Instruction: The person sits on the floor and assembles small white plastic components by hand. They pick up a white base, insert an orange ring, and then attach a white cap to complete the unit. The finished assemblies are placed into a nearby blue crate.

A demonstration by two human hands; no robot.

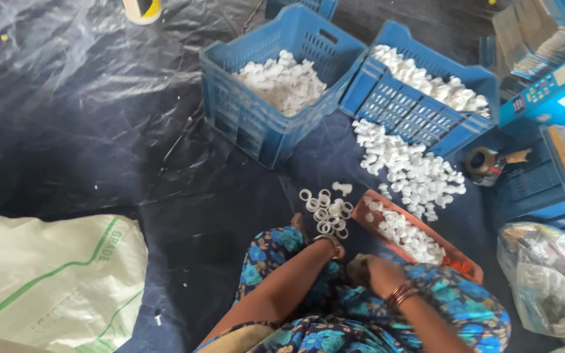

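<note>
I sit on the floor in a blue flowered garment. My left hand [336, 252], with a bangle at the wrist, reaches down between my knees and is mostly hidden by the fabric. My right hand [375, 273], with bangles on its wrist, is curled close beside it with its back to the camera, so anything in either hand is hidden. Just ahead of my hands lies a small cluster of white plastic rings [327, 212]. To their right is an orange tray [460, 256] filled with small white plastic parts [408, 236].
Two blue crates [246, 121] [420, 114] hold white parts, and the right one is tipped, spilling a heap [410, 170] onto the black plastic sheet [86, 111]. A white woven sack [47, 281] lies at left. Boxes, a tape roll [482, 162] and a plastic bag [547, 281] crowd the right.
</note>
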